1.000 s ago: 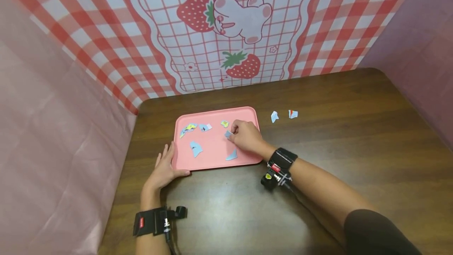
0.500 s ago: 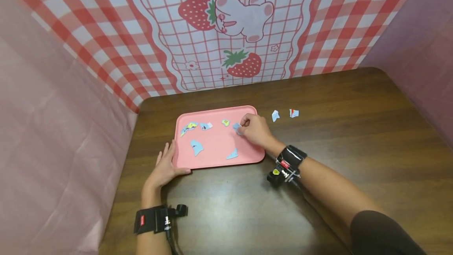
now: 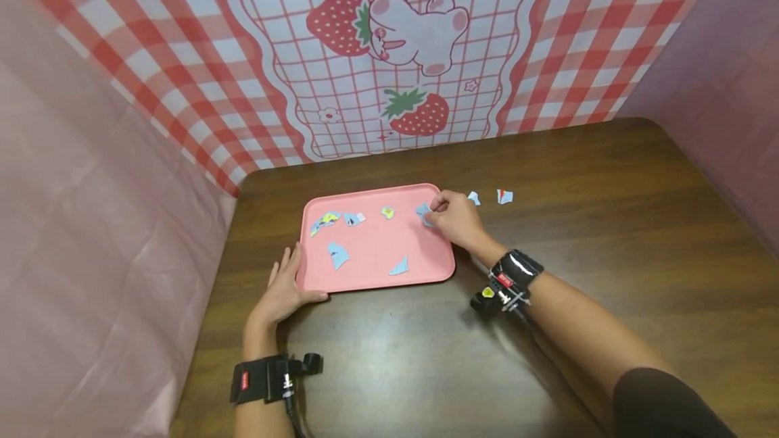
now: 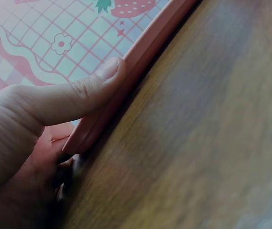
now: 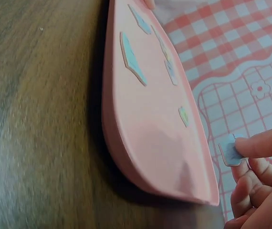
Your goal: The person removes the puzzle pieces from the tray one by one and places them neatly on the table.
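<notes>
My right hand (image 3: 459,222) pinches a pale blue puzzle piece (image 3: 422,213) between thumb and fingers near the tray's far right corner. In the right wrist view the piece (image 5: 230,151) appears off the tray's surface. My left hand (image 3: 286,286) rests at the near left corner of the pink tray (image 3: 371,242), thumb along the front rim and fingers extended beside the left rim. On the tray lie a yellow-and-blue piece (image 3: 325,222), a blue-and-white piece (image 3: 353,219), a small yellow-green piece (image 3: 387,212), a large blue piece (image 3: 337,257) and a blue sliver (image 3: 399,267).
Right of the tray, on the wooden table (image 3: 389,357), lie a pale blue piece (image 3: 475,199), partly behind my right hand, and a piece with red on it (image 3: 504,197). A checked strawberry cloth (image 3: 389,53) hangs behind the table.
My right hand has carried the pinched blue piece rightward and slightly away, from the tray's middle towards its far right corner. The left hand and the other pieces have stayed put.
</notes>
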A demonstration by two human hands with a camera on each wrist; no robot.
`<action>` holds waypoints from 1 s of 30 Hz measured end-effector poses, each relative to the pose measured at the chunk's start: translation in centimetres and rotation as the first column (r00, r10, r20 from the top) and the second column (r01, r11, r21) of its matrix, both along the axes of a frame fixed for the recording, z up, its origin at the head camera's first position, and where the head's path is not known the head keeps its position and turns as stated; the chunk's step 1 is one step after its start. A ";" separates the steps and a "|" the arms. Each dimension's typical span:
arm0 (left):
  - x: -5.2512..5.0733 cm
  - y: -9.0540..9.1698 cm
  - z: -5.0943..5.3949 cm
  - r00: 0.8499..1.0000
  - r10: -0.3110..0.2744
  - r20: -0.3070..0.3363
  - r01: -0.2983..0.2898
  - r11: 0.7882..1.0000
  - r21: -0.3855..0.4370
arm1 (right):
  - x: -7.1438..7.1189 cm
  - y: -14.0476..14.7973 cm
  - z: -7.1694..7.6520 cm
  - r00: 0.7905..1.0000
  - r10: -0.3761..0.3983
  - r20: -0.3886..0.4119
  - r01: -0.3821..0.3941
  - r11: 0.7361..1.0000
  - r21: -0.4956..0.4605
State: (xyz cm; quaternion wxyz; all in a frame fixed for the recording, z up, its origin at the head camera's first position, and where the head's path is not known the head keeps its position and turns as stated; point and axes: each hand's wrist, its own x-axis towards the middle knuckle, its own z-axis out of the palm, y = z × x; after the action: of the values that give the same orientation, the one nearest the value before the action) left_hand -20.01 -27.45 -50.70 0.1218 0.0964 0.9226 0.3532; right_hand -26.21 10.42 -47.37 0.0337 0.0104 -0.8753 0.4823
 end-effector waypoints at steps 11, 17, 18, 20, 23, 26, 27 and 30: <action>-0.1 0.0 -0.1 1.000 0.003 -0.002 -0.003 1.000 0.002 | -0.5 2.2 -0.5 0.999 -0.045 -0.005 0.045 0.999 0.004; -0.1 0.0 -0.2 1.000 0.003 -0.001 -0.003 1.000 -0.005 | -0.8 3.3 -0.8 0.997 -0.072 -0.006 0.072 0.997 -0.015; -0.1 0.0 -0.2 1.000 0.004 0.001 -0.004 1.000 -0.005 | -0.8 3.4 -0.8 0.997 -0.073 -0.007 0.073 0.997 -0.021; -0.1 0.0 -0.2 1.000 0.005 0.005 -0.005 1.000 -0.006 | -0.8 3.7 -0.8 0.997 -0.078 -0.011 0.077 0.997 -0.030; -0.1 0.0 -0.2 1.000 0.007 0.006 -0.007 1.000 -0.004 | -0.9 4.2 -0.7 0.996 -0.085 -0.010 0.085 0.995 -0.043; -0.1 0.0 -0.1 1.000 0.009 0.008 -0.009 1.000 -0.001 | -0.9 4.7 -0.6 0.995 -0.101 -0.005 0.100 0.994 -0.040; -0.1 0.0 -0.1 1.000 0.009 0.009 -0.009 1.000 0.000 | -1.0 4.9 -0.6 0.994 -0.105 -0.004 0.105 0.994 -0.041; -0.1 0.0 -0.1 1.000 0.009 0.011 -0.009 1.000 0.002 | -1.0 5.5 -0.5 0.993 -0.122 -0.001 0.122 0.992 -0.044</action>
State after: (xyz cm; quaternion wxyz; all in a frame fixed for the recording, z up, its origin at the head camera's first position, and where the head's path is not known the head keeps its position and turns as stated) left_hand -20.09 -27.44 -50.79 0.1250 0.0905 0.9219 0.3553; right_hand -27.24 15.92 -47.89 0.0651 -0.0427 -0.8635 0.4984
